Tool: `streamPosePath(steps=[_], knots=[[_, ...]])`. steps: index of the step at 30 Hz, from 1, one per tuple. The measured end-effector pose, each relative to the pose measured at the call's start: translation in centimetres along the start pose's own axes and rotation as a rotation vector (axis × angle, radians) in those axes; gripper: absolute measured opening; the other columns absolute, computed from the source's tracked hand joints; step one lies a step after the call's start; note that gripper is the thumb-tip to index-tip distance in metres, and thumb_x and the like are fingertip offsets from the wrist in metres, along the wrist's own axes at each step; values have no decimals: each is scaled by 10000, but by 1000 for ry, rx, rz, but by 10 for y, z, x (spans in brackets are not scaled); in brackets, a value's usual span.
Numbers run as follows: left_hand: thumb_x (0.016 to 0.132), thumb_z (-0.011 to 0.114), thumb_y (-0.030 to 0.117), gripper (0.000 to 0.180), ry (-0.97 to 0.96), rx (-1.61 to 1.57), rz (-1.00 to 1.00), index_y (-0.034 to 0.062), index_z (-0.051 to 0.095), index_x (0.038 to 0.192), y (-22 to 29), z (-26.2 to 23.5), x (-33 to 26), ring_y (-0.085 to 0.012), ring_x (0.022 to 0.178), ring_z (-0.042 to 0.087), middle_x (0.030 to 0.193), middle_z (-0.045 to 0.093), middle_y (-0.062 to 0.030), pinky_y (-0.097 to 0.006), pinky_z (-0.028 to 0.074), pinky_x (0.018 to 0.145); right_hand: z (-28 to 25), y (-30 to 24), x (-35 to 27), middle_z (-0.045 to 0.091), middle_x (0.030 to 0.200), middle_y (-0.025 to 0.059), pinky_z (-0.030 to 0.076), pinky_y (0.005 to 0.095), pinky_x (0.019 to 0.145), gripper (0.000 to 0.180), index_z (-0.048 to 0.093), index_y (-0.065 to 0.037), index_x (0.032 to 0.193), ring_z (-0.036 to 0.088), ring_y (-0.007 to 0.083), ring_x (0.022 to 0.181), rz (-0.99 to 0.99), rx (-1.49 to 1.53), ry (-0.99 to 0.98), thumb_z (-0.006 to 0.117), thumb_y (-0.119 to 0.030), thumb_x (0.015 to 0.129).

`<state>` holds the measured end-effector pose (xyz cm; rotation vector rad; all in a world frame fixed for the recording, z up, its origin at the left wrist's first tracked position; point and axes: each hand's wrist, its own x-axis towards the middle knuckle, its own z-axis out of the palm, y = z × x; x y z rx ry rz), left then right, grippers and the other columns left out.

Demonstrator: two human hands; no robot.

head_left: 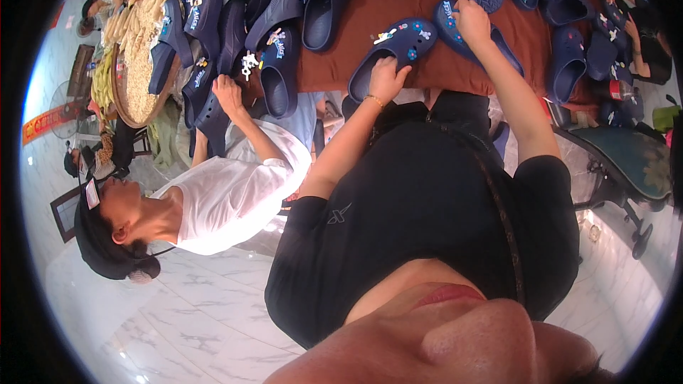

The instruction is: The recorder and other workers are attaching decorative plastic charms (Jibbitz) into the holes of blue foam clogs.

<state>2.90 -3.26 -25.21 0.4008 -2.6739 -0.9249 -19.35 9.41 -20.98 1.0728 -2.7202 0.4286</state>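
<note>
Two dark blue clogs with colourful charms lie on the brown cloth before me. My left hand [389, 80] grips the left clog [416, 34] at its foot opening, the fingers reaching inside and the thumb apart along the rim. My right hand [472, 20] is closed at the upper part of the other clog [446, 27], its fingertips pressed near the charms. Whether a small charm is between those fingertips I cannot tell. My right hand and forearm hide part of this clog.
Many more blue clogs [279, 75] lie along the brown cloth-covered table [324, 71]. To the left, a co-worker in a white shirt [231, 195] handles clogs; beyond is a round tray of pale pieces [142, 82]. An office chair [626, 160] and another person's arm [637, 46] are at right.
</note>
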Motion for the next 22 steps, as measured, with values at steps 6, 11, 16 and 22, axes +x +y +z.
streamPosePath(steps=[6, 11, 16, 22], knots=[[781, 579, 263, 291, 23, -32, 26, -28, 567, 781, 2, 2, -1, -373, 792, 510, 820, 564, -189, -439, 412, 709, 4, -39, -31, 643, 775, 131, 478, 319, 689, 235, 646, -39, 820, 624, 229, 734, 314, 724, -412, 703, -183, 643], [779, 579, 261, 285, -1, -12, 15, -24, 566, 778, 6, 2, 0, -367, 792, 508, 808, 562, -179, -433, 411, 704, 17, -41, -36, 643, 766, 115, 480, 334, 699, 197, 650, -59, 803, 625, 235, 743, 365, 687, -396, 693, -188, 661], [776, 582, 269, 288, 16, -14, 20, -19, 563, 766, 4, 3, 0, -362, 789, 509, 803, 560, -177, -435, 410, 701, 7, -50, -25, 643, 795, 116, 475, 380, 715, 167, 636, -66, 751, 623, 259, 787, 306, 525, -471, 692, -195, 662], [766, 590, 301, 331, -53, 21, 13, -27, 553, 752, 1, -2, 1, -354, 818, 514, 819, 554, -188, -428, 415, 724, 4, -66, 2, 631, 959, 161, 466, 393, 803, 426, 547, -86, 1042, 590, 332, 944, 109, 146, -660, 695, -221, 666]])
